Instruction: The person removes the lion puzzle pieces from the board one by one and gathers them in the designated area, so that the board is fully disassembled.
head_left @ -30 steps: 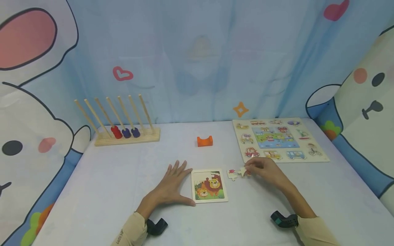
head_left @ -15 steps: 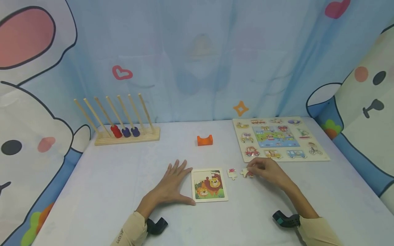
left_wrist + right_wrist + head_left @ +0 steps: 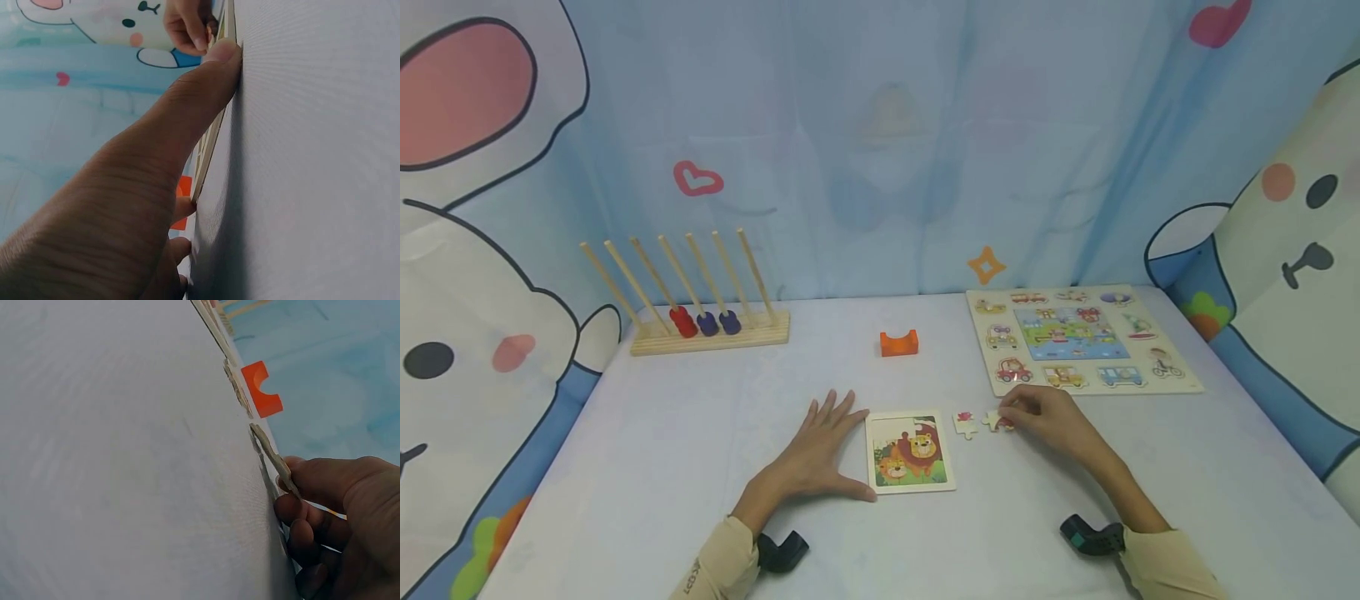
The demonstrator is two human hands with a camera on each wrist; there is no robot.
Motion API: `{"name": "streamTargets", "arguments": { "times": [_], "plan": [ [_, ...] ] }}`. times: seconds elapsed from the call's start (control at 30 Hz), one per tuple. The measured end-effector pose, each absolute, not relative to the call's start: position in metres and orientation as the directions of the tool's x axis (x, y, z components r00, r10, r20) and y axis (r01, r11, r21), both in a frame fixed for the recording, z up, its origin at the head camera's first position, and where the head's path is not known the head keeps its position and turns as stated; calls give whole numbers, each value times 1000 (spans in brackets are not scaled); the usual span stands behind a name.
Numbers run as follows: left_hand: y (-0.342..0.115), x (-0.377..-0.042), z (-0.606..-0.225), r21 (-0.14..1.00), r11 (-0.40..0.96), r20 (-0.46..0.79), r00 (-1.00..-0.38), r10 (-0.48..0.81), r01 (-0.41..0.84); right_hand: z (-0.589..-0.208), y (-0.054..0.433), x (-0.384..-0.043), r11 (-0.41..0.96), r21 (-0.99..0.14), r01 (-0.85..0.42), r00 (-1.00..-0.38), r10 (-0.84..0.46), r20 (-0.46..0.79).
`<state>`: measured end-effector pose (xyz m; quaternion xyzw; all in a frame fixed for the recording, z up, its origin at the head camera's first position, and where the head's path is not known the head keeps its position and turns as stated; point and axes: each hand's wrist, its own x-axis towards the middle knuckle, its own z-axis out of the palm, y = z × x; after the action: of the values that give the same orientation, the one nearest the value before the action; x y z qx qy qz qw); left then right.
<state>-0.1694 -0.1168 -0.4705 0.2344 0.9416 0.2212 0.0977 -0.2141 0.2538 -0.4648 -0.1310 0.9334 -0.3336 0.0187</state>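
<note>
Right of the pale, square wooden lion-puzzle frame (image 3: 917, 489) that the spread left hand (image 3: 815, 457) touches, the right hand (image 3: 1051, 419) pinches a thin cream-and-red jigsaw piece (image 3: 995, 421), probably light, stiff, best held by its edges.

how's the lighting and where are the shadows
Head view: soft light, only faint shadows; left wrist view: dimmer, dark shadow on the table beside the left hand; right wrist view: dim too, shadow alongside the puzzle piece the right hand pinches.

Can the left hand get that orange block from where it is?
Probably yes. The left hand would likely have to leave the lion puzzle it touches and stretch forward, but nothing stands between it and the orange block.
</note>
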Motion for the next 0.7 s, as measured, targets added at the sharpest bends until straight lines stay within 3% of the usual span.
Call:
{"name": "streamTargets", "arguments": {
  "times": [0.7],
  "plan": [
    [-117, -171, -473, 461, 790, -82, -867, 491, 403, -467, 252, -213, 762, -581, -286, -956, -271, 115]
  ]
}}
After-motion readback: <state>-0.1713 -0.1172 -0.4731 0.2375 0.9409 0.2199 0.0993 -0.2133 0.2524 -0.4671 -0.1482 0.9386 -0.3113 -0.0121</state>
